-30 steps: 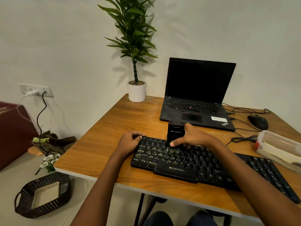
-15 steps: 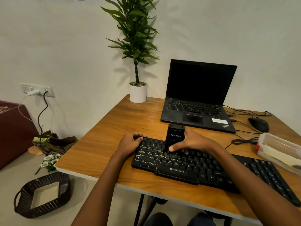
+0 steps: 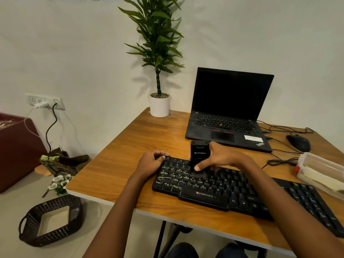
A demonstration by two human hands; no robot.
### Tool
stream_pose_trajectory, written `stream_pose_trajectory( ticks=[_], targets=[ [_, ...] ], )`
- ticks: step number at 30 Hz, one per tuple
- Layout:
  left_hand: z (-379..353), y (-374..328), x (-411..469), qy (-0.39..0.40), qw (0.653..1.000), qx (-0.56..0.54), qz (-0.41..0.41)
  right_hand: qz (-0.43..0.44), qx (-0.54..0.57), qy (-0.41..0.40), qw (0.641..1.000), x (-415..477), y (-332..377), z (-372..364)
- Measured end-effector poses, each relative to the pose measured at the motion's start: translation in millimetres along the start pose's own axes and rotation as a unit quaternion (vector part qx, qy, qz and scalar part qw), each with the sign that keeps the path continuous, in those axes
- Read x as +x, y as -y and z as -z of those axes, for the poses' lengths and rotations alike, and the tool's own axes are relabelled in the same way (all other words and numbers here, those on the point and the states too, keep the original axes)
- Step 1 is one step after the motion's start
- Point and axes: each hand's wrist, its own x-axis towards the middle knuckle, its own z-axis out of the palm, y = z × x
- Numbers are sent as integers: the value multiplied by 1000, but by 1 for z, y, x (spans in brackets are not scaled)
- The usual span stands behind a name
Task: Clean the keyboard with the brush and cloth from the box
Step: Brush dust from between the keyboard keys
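Wooden desk (image 3: 141,146) holds the keyboard (image 3: 232,190) near its front edge, left hand (image 3: 150,162) gripping its top-left corner, right hand (image 3: 221,157) wrapped round the black brush (image 3: 199,152) on the left-side keys; hard strokes could pop a keycap or skid the keyboard toward the box (image 3: 320,170).

Left hand (image 3: 150,163) curls round the keyboard (image 3: 223,190) corner; right hand (image 3: 223,158) grips the brush (image 3: 199,153).
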Motion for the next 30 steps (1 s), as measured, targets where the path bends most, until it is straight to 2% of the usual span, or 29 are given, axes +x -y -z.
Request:
stream_pose_trajectory(
  ticks=[2, 6, 10, 14, 20, 27, 30],
  targets=[
    [1, 0, 0, 2, 1000, 5, -2, 23, -3, -9, 1000, 5, -1, -7],
    [0, 0, -1, -1, 1000, 10, -9, -16, -32, 22, 999, -1, 4, 10],
    [0, 2, 1, 1, 1000, 10, -3, 22, -12, 2, 1000, -1, 2, -4],
    [1, 0, 0, -4, 1000, 14, -4, 5, -43, 38, 998, -2, 4, 4],
    [0, 2, 1, -6, 1000, 4, 1, 16, -51, 7, 999, 2, 6, -1],
    [0, 1, 1, -4, 1000, -15, 12, 17, 36, -54, 998, 2, -10, -5],
    [0, -1, 0, -1, 1000, -20, 13, 13, 36, -20, 999, 4, -4, -4]
  ],
)
